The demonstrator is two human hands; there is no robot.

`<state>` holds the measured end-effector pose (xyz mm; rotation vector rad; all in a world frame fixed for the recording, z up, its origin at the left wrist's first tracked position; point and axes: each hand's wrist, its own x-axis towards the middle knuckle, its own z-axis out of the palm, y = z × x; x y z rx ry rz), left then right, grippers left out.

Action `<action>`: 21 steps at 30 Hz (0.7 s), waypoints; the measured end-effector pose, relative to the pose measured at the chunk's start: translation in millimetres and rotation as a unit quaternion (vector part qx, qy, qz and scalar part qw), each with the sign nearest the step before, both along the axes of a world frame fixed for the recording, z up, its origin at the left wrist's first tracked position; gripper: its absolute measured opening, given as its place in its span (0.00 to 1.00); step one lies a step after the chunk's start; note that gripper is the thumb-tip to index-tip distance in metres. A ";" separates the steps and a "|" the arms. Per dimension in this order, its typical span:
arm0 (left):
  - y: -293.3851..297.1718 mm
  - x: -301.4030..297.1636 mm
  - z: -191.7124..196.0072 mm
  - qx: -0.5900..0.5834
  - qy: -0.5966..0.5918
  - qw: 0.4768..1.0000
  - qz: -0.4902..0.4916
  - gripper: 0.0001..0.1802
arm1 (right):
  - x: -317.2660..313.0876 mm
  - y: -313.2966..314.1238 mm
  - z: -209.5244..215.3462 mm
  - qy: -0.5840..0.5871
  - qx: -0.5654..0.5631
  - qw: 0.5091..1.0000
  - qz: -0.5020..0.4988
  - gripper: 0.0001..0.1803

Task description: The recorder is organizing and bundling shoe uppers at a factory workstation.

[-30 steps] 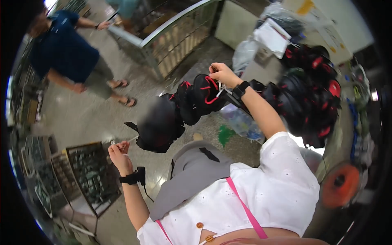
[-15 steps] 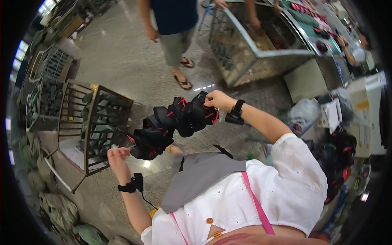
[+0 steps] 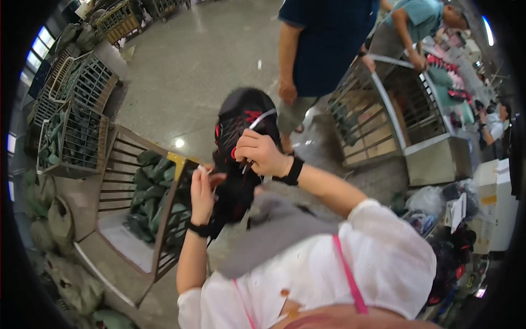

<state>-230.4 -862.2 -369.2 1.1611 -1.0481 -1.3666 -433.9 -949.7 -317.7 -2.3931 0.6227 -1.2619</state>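
Black shoe uppers (image 3: 246,101) with red trim and lacing hang in front of my grey apron (image 3: 274,236); the lower ones are dark and blurred. My right hand (image 3: 260,154) is closed over the top upper, near a round red spot. A thin white strip (image 3: 264,116) runs up and away from its fingers, and dark cord ends hang below them. Beside the left edge of the uppers, my left hand (image 3: 204,192) is closed, fingertips pinched, with something small and white at the tips that I cannot make out. Both wrists wear black bands.
A brown metal cart (image 3: 112,159) holding green pieces (image 3: 150,200) stands close on the left, with more carts (image 3: 82,126) behind. A person in a navy shirt (image 3: 329,49) stands just ahead, beside a metal cage cart (image 3: 389,118). Another person (image 3: 419,22) leans over it.
The string of uppers has swung from sideways to lengthwise before me. My left hand has moved right and my right hand left, closer together. The navy-shirted person appears nearer and farther right.
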 end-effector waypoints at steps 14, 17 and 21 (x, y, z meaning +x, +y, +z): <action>-123.3 19.4 -17.2 0.126 0.070 0.989 -0.022 0.16 | -23.6 -25.0 -2.5 -0.224 0.179 0.938 -0.195 0.03; -114.9 34.3 -48.9 0.141 0.127 0.979 -0.072 0.11 | -63.0 33.0 -18.0 -0.408 0.297 0.826 -0.251 0.09; -89.0 61.6 -57.2 0.196 0.133 0.962 -0.132 0.12 | -117.4 124.7 -15.0 -0.495 0.275 0.743 -0.357 0.18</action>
